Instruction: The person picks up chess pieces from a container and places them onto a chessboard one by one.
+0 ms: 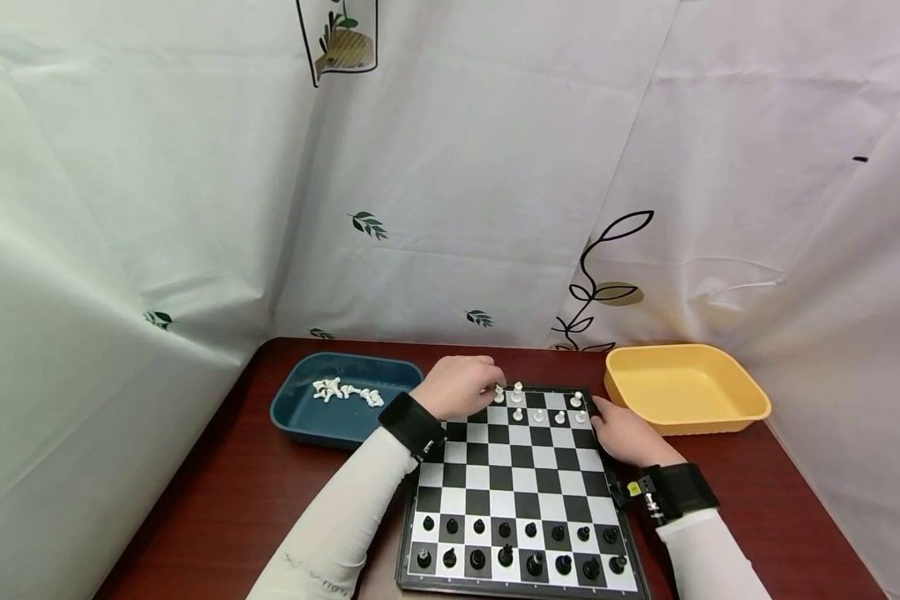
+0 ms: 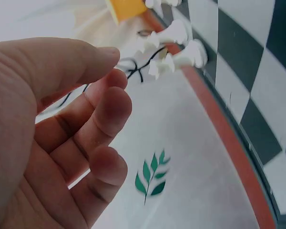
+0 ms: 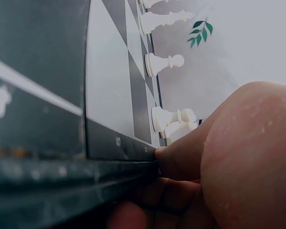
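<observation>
A black-and-white chessboard (image 1: 525,480) lies on the table, with several black chess pieces (image 1: 505,556) in two rows along its near side. Several white chess pieces (image 1: 517,392) stand at its far side, including white pawns (image 3: 163,64) in the right wrist view. My left hand (image 1: 461,387) hovers by the far left corner, close to two white pieces. In the left wrist view its fingers (image 2: 115,112) are loosely bent, holding nothing. My right hand (image 1: 632,435) grips the board's right edge near the far corner, thumb at the top edge and fingers lower down.
A blue tray (image 1: 292,392) with several white pieces lying in it stands to the left of the board. At the back right is a yellow tray (image 1: 686,408). White patterned cloth (image 1: 450,192) hangs behind the dark red table (image 1: 217,492) and at its sides.
</observation>
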Motion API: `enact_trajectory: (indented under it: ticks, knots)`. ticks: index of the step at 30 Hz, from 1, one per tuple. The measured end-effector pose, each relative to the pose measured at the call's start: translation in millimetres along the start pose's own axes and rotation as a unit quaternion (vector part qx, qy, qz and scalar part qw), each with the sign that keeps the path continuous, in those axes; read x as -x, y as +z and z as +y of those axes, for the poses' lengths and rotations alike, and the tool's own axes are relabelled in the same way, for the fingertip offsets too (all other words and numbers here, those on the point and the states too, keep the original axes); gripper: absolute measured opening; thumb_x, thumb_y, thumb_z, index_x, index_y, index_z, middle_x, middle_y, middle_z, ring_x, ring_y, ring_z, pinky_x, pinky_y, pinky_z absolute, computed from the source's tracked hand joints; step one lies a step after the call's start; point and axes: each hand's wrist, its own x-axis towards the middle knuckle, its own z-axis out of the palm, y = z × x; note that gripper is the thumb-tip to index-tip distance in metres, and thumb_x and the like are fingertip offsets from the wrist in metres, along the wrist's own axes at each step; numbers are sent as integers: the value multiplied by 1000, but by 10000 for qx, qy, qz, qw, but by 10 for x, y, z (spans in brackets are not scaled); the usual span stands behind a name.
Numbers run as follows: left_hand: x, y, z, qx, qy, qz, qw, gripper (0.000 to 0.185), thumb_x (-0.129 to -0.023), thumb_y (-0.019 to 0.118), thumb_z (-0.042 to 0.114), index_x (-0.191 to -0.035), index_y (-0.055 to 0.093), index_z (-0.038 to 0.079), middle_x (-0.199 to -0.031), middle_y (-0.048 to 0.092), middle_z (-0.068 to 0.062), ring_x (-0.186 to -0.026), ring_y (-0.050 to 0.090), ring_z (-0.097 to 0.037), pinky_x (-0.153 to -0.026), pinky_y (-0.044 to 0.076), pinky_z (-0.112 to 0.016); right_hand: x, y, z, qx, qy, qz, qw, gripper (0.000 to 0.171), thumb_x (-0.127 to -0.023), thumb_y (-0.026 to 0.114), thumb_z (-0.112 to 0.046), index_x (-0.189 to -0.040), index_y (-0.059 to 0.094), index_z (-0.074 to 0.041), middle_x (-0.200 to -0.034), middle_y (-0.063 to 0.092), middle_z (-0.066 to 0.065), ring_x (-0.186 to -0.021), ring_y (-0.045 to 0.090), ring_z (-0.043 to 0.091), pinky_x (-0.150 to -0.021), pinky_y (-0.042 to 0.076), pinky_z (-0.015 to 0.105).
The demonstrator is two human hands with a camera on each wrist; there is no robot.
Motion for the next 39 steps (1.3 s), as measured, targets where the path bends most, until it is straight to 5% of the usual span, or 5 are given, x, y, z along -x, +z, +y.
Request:
enact_trajectory:
  ticks: [12, 19, 30, 39]
  knots:
    - [362, -229, -414, 284, -543, 1300, 9896, 15, -107, 74, 15, -115, 85, 20, -107, 74, 4, -85, 69, -10, -69, 55, -32, -18, 8, 34, 40, -58, 83, 9999, 52, -114, 50, -12, -157, 46, 16, -150, 60, 37, -133, 64, 49, -113, 47, 68]
    - [601, -359, -651, 393, -1127, 1584, 9801, 13, -107, 75, 17, -114, 86, 19, -108, 74, 3, -85, 70, -15, -67, 57, -35, -18, 5, 80, 28, -248, 190, 9995, 53, -114, 50, -16, -155, 49, 17, -145, 63, 38, -130, 66, 51, -111, 49, 68]
    - [926, -385, -954, 470, -1825, 1431, 9716, 8, -104, 80, 18, -109, 86, 15, -101, 74, 0, -83, 69, -18, -70, 58, -39, -13, 0, 42, 116, -97, 43, 9999, 52, -114, 47, -11, -156, 45, 19, -148, 59, 40, -135, 63, 53, -113, 47, 69]
    - [1126, -401, -1106, 412, -2337, 870, 9675, 11, -104, 77, 18, -109, 86, 12, -100, 76, -3, -82, 69, -20, -72, 60, -43, -12, 7, 42, 37, -65, 24, 10000, 52, -114, 47, -11, -157, 44, 18, -151, 58, 39, -136, 61, 51, -113, 47, 69]
